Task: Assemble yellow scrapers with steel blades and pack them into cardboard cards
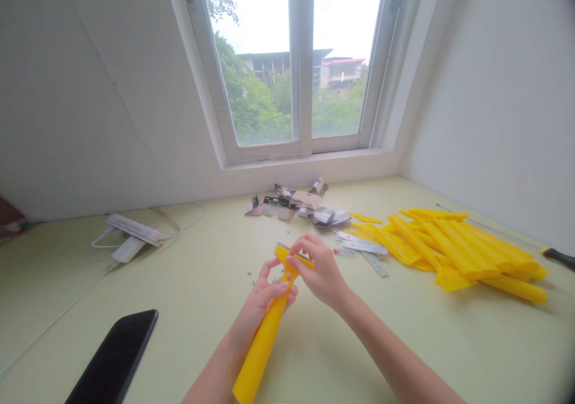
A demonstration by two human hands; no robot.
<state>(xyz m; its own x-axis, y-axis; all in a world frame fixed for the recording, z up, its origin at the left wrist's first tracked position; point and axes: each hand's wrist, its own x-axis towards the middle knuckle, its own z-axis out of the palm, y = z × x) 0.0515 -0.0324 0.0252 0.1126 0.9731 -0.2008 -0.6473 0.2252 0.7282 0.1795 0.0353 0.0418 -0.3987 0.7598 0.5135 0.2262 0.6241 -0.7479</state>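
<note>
Tool [264,341], yellow and T-shaped, is held by both hands: left hand [265,296] wraps its neck, right hand [318,269] pinches its head. The right fingers hide part of the head; detail beneath is unclear. Left of the grip, phone [114,356] is cut off below. Beyond: crumpled packaging [306,199], contents indiscernible. Right: heaped yellow pieces [453,245], partly concealing one another.
</note>
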